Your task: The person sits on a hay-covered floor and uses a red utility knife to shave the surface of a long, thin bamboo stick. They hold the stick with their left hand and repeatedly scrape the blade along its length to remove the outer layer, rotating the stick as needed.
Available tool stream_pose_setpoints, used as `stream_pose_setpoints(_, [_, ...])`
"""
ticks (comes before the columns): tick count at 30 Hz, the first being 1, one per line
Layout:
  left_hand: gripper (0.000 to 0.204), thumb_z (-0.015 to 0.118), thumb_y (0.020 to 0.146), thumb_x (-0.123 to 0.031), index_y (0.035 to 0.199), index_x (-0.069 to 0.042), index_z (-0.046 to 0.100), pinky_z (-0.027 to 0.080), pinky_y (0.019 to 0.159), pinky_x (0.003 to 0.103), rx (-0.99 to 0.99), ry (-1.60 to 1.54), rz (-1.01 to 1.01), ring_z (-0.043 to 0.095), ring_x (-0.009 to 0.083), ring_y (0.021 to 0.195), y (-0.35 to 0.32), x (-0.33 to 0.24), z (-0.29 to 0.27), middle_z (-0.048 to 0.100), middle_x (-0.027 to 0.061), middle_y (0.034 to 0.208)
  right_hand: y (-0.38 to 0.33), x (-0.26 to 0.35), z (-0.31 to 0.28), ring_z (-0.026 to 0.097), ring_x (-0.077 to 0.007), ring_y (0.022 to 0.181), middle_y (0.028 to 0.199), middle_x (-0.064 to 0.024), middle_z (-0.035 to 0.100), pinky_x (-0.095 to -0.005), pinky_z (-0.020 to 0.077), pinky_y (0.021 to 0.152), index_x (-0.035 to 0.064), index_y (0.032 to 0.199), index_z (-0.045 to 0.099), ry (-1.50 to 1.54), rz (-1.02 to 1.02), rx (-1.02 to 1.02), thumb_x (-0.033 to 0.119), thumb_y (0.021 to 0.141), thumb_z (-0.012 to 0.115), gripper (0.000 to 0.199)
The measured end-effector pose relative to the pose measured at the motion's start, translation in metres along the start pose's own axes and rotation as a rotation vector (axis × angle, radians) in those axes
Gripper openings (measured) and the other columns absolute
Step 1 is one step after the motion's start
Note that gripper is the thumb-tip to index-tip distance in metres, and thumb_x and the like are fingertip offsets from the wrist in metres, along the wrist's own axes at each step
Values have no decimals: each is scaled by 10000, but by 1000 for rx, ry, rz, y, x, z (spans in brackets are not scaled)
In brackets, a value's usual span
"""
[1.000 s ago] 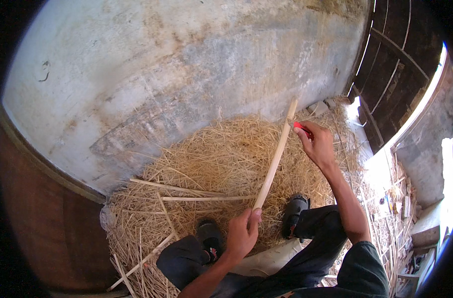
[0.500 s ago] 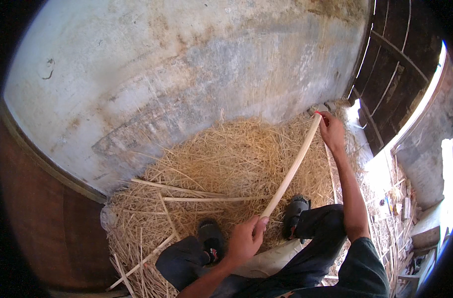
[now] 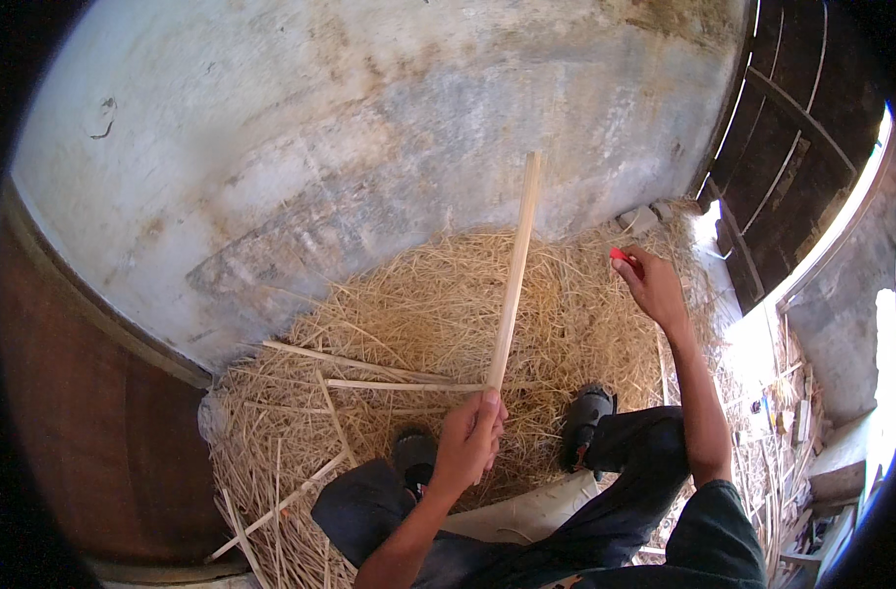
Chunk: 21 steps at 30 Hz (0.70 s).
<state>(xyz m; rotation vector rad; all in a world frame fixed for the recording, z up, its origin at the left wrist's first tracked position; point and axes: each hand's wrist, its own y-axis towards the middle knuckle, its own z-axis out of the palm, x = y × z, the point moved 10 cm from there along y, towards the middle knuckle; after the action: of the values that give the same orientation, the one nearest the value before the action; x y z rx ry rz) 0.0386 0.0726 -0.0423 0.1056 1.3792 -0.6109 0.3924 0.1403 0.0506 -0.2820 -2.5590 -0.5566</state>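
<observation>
My left hand (image 3: 470, 439) is closed around the lower end of a long, pale bamboo strip (image 3: 515, 270). The strip stands nearly upright in the picture, its upper end in front of the wall. Off to the right and apart from the strip, my right hand (image 3: 656, 290) pinches a small red object (image 3: 620, 255); most of it is hidden by the fingers, so its kind does not show. Below both hands spreads a thick layer of thin shavings (image 3: 418, 314).
Loose strips (image 3: 399, 386) lie on the shavings at left. A stained wall (image 3: 369, 128) rises ahead, with a brown panel (image 3: 84, 393) at left and a dark plank door (image 3: 782, 128) at right. A pale sack-like thing (image 3: 536, 510) lies between my legs.
The strip has swung left and more upright, its far end leaving my right hand. My left hand has moved slightly up and left; my right hand has dropped a little, keeping the red object.
</observation>
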Motion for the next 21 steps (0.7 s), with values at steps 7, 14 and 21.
stream_pose_setpoints(7, [338,600,1106,-377,972,-68,584,349,437,247,-48,48,51,421,24,492,11,-17,11,453,-71,658,-73,149,5,696,-282,697,882,-112,723,-391,544,638,69,1105,763,317,-541,-6,225,967,750,209])
stream_pose_setpoints(14, [354,638,1089,-384,1126,-33,662,355,494,245,-75,96,184,455,18,561,17,-31,18,507,-76,673,-112,180,33,730,-266,703,914,-44,698,-387,593,576,160,1109,755,98,-682,134,298,923,776,232])
stream_pose_setpoints(21, [392,605,1103,-405,1147,-27,697,358,539,267,-106,183,240,440,37,618,21,-31,15,503,-61,698,-116,173,36,726,-264,671,876,-31,682,-386,588,568,187,1108,764,60,-620,114,309,922,768,222])
